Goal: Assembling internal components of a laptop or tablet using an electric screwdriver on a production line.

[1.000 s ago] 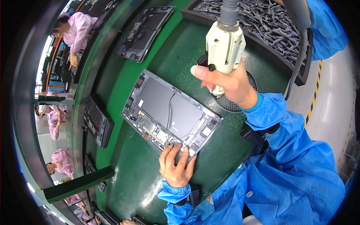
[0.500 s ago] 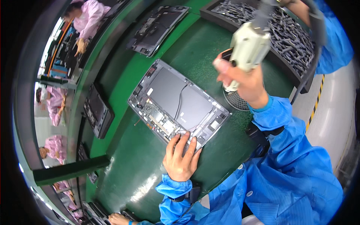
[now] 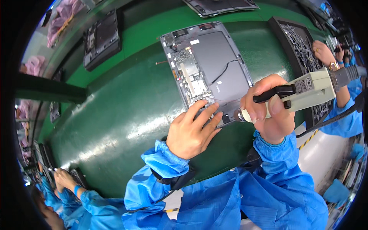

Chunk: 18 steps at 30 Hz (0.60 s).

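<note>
Green curved bench (image 3: 115, 115) is carrying the opened grey flat device chassis (image 3: 214, 65). Left hand (image 3: 191, 132) is pressing flat, fingers spread, on its near edge; right hand (image 3: 268, 111) is gripping the cream electric screwdriver (image 3: 306, 92) w/ tip at chassis corner. Risk: bit slipping off the screw if tilted, prob. scratching the board.

A glossy green surface (image 3: 115, 115) fills most of the view, curved by the lens, with pale streaks of overhead light shining across it to the left of the fingers. Beyond the fingers a lighter green strip (image 3: 145, 34) runs along the surface. A dark beam (image 3: 50, 92) crosses at the far left. Behind it, people in pink coats (image 3: 34, 65) sit in a bright area. Right of the fingers lies pale floor (image 3: 326, 149) with a yellow-and-black striped line (image 3: 308, 138). Other workers in blue sleeves (image 3: 345, 111) show at the right rim and at lower left.
</note>
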Available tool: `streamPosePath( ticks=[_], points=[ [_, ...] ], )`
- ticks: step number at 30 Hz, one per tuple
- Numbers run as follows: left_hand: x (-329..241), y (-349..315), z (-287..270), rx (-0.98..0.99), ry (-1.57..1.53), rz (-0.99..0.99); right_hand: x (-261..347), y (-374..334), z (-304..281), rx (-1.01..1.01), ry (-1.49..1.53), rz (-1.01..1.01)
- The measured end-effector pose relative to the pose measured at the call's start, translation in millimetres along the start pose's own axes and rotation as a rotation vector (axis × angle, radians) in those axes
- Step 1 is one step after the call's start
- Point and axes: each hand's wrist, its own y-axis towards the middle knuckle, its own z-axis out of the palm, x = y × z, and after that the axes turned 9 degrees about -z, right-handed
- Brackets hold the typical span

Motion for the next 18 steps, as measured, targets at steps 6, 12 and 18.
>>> streamPosePath(
  ticks=[6,12,18],
  points=[
    [3.0,-2.9,2.8,-0.024,-0.05,-0.009,-8.0,2.1,1.2,0.052,0.084,-0.033],
    [4.5,-5.5,5.1,-0.032,-0.062,-0.017,-10.5,2.7,0.3,0.068,0.022,-0.055],
    [6.5,-6.8,5.7,-0.041,-0.055,-0.02,-4.1,-3.0,8.0,0.181,-0.051,0.007]
  ],
)
